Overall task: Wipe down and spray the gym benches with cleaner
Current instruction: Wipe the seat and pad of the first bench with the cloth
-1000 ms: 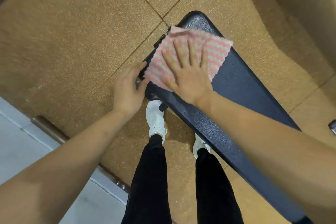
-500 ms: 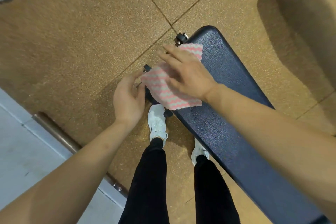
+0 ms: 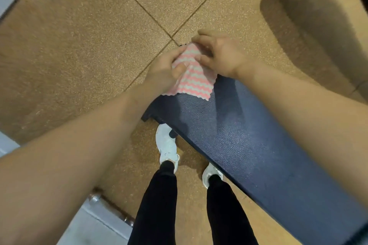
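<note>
Head view: left hand (image 3: pixel 165 69), thumb and fingers pinching the near edge of the cloth (image 3: pixel 192 83); right hand (image 3: pixel 222 55), fingers curled round its far edge. Cloth pink-and-white, lower part draped on the end of the dark blue bench (image 3: pixel 249 145), probably gathered for refolding to a fresh face. Speckled floor (image 3: pixel 79 45) around

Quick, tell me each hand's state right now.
Left hand: grips the pink-striped cloth.
Right hand: pinches the cloth's far end.
</note>
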`<state>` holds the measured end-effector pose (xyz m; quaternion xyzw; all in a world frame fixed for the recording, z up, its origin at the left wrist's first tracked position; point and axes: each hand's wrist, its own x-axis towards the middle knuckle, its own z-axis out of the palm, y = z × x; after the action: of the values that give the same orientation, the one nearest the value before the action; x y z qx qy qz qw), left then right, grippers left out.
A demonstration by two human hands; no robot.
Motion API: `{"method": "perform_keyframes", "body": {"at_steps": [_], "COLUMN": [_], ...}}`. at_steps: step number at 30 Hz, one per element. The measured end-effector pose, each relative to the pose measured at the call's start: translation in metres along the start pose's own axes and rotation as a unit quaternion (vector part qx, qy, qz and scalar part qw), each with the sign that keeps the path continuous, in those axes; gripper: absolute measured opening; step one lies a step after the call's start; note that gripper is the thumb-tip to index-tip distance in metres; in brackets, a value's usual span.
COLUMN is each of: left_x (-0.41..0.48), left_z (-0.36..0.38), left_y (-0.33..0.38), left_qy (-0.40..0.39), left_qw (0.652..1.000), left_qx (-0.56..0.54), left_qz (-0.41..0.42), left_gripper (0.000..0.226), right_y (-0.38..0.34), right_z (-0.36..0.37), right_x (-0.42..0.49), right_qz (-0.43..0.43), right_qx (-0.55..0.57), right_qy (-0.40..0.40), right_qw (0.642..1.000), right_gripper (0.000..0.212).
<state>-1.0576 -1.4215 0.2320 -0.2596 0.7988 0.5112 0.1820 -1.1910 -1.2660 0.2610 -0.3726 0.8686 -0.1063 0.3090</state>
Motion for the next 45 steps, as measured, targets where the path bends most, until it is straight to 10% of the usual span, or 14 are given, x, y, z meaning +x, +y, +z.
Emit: {"method": "perform_keyframes", "body": {"at_steps": [8,13,20,34,45], "left_x": [0.047,0.058,0.050,-0.016,-0.059], "left_z": [0.017,0.031,0.079,0.234,0.322], "left_y": [0.053,0.080,0.115,0.144,0.162], "left_qy": [-0.043,-0.099,-0.197,-0.221,-0.248], "left_qw": [0.971,0.911,0.825,0.802,0.789], "left_qx": [0.195,0.348,0.472,0.492,0.506], "left_qz": [0.132,0.196,0.240,0.255,0.244], "left_gripper": [0.059,0.053,0.075,0.064,0.067], "right_y": [0.053,0.085,0.121,0.142,0.179], "right_z": [0.008,0.026,0.058,0.094,0.146], "right_x": [-0.071,-0.151,-0.265,-0.308,-0.445], "right_qz": [0.147,0.247,0.361,0.294,0.533], "right_qx": [0.217,0.282,0.147,0.258,0.137], "right_qy": [0.048,0.069,0.090,0.198,0.159], "right_qw": [0.964,0.925,0.917,0.899,0.819], "right_gripper": [0.008,0.050,0.053,0.060,0.094]}}
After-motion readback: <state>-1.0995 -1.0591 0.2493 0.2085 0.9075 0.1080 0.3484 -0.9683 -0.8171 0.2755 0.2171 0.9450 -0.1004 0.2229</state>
